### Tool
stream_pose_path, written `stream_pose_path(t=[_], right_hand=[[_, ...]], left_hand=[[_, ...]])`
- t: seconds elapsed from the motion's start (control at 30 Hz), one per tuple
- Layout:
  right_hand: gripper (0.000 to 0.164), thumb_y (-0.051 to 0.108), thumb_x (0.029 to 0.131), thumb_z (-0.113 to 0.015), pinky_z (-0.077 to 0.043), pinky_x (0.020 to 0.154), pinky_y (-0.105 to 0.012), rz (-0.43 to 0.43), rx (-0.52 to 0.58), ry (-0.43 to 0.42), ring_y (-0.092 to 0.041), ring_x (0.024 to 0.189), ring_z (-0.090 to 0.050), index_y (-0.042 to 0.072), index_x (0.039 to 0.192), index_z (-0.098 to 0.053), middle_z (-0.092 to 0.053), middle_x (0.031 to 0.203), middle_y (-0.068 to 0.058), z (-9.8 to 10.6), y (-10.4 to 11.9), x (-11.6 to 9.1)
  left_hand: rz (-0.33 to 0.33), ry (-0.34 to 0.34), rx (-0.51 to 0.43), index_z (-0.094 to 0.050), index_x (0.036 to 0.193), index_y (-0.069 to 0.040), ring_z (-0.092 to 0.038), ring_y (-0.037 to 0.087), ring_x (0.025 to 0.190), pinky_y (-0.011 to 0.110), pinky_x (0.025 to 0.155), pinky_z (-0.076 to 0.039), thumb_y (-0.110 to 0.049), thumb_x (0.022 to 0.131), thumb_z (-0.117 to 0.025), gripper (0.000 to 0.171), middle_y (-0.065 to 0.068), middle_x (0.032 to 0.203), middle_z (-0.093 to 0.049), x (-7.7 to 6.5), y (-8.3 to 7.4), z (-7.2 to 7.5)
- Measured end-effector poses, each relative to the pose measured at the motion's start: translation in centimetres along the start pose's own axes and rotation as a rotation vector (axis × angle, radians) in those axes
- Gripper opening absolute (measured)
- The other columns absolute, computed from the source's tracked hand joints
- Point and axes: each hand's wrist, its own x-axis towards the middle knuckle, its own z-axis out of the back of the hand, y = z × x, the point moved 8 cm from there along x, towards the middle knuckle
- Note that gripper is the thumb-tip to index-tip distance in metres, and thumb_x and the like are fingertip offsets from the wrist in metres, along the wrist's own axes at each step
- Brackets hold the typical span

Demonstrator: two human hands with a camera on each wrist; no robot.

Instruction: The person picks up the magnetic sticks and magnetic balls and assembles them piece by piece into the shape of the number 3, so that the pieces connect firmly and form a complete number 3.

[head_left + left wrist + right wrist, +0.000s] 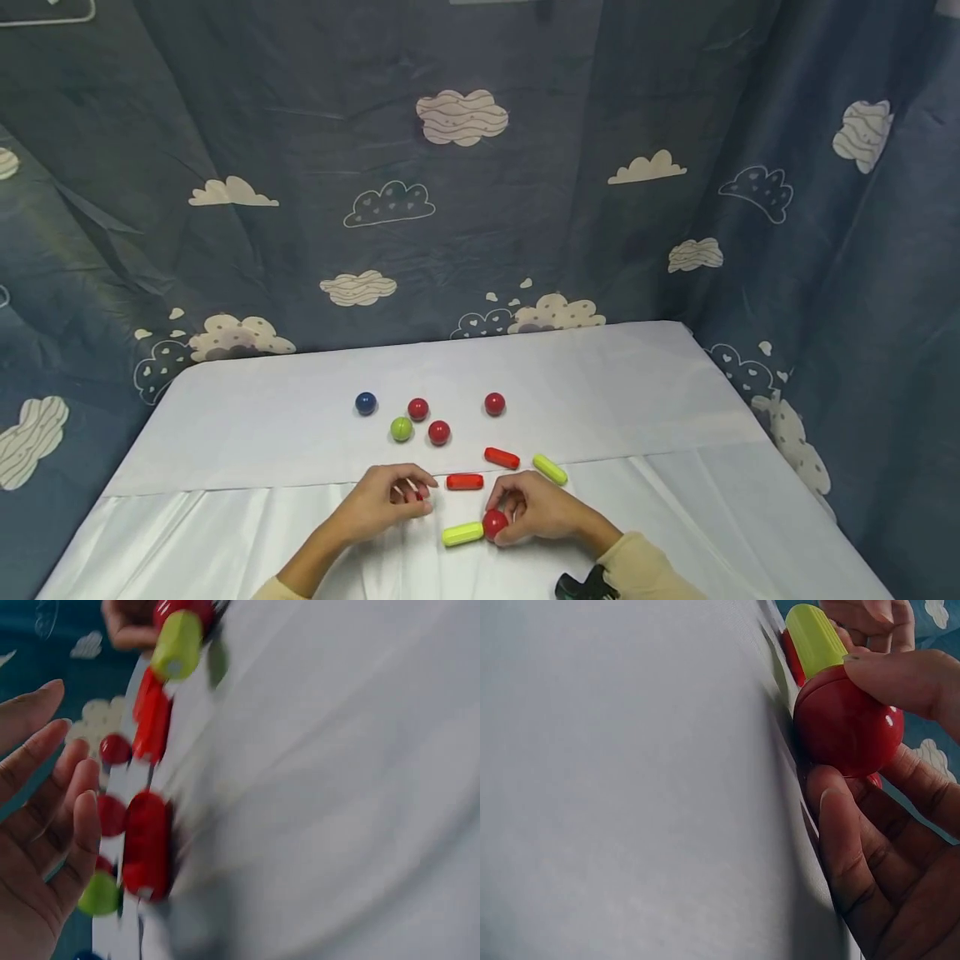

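Observation:
My right hand point(536, 504) holds a red ball point(847, 724) between thumb and fingers. The ball sits against the end of a yellow-green rod point(462, 534). To the left, my left hand point(393, 500) is held with its fingers loosely bent and apart. A red rod point(146, 847) lies right by those fingers, mostly hidden behind them in the head view. Between and beyond the hands are two more red rods, a nearer one point(465, 482) and a farther one point(502, 458). Another yellow-green rod point(550, 469) lies slantwise behind my right hand.
Farther back on the white-covered table point(637, 392) stand a blue ball point(366, 403), a green ball point(401, 429) and several red balls point(494, 404). A black object point(587, 585) is at my right sleeve. A dark blue curtain with clouds point(525, 208) hangs behind the table.

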Motion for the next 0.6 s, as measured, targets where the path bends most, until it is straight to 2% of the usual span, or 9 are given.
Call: stream_pose_path(t=[0.2,0.3,0.47,0.6], right_hand=[[0.026,0.005,0.072,-0.081,-0.043,0.056,-0.017,0.005,0.025,0.010,-0.005,0.062,-0.050,0.010,0.092,-0.065,-0.061,0.078,0.002,0.1,0.2,0.0],[0.026,0.005,0.073,-0.081,-0.043,0.057,-0.017,0.001,0.031,0.013,-0.006,0.062,-0.050,0.009,0.093,-0.065,-0.061,0.078,0.001,0.0,0.2,-0.1],[0.025,0.005,0.075,-0.080,-0.043,0.058,-0.017,-0.027,0.039,0.012,-0.007,0.065,-0.051,0.009,0.094,-0.065,-0.062,0.078,0.000,0.1,0.0,-0.2],[0.025,0.005,0.075,-0.080,-0.044,0.058,-0.018,-0.030,0.054,0.013,-0.008,0.065,-0.051,0.009,0.095,-0.065,-0.062,0.079,0.000,0.1,0.1,-0.2]], left_hand=[[0.063,-0.231,0.041,-0.068,0.104,-0.005,-0.056,0.011,0.076,0.024,0.069,-0.049,-0.013,0.084,-0.073,0.022,-0.002,0.086,-0.063,0.4,2.0,5.2],[0.102,-0.320,0.078,-0.068,0.104,-0.005,-0.056,0.013,0.079,0.025,0.071,-0.049,-0.013,0.084,-0.074,0.022,-0.001,0.088,-0.064,0.8,3.2,7.6],[0.121,-0.418,0.132,-0.068,0.106,-0.005,-0.058,0.015,0.083,0.029,0.075,-0.050,-0.012,0.084,-0.073,0.023,0.004,0.095,-0.067,1.9,4.5,10.6],[0.149,-0.461,0.126,-0.068,0.105,-0.004,-0.059,0.020,0.087,0.031,0.075,-0.049,-0.010,0.083,-0.074,0.024,0.009,0.100,-0.067,2.5,5.7,12.1]])
